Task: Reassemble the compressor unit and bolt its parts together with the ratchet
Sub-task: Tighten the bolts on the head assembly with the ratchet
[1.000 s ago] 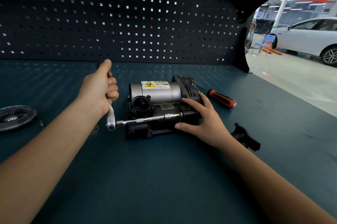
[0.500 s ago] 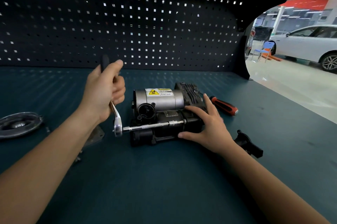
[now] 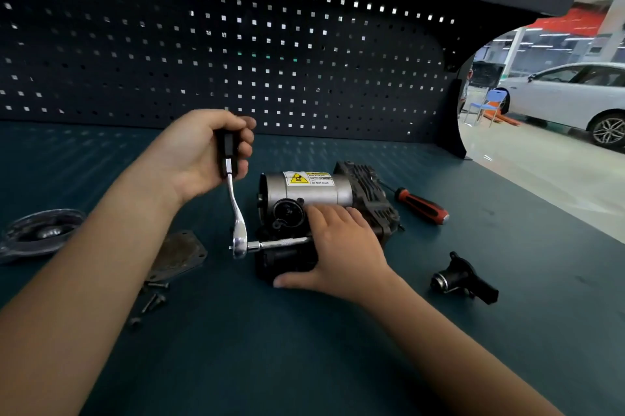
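The compressor unit (image 3: 318,194), a silver cylinder with a yellow warning label on a black body, lies on the dark bench (image 3: 304,348). My left hand (image 3: 203,151) grips the black handle of the ratchet (image 3: 236,212), which stands nearly upright. Its chrome extension bar (image 3: 280,242) runs right along the unit's front and disappears under my right hand (image 3: 341,250). That hand rests flat on the compressor with straight fingers and thumb spread toward me.
A flat metal cover plate (image 3: 179,255) and loose bolts (image 3: 154,300) lie left of the unit. A round metal part (image 3: 40,233) sits at the far left. A red-handled screwdriver (image 3: 422,206) and a black fitting (image 3: 463,280) lie to the right. Pegboard (image 3: 236,53) walls the back.
My left hand swung the ratchet handle up and to the right. My right hand slid left along the compressor, over the extension bar. The camera tilted, so the plate and bolts now show.
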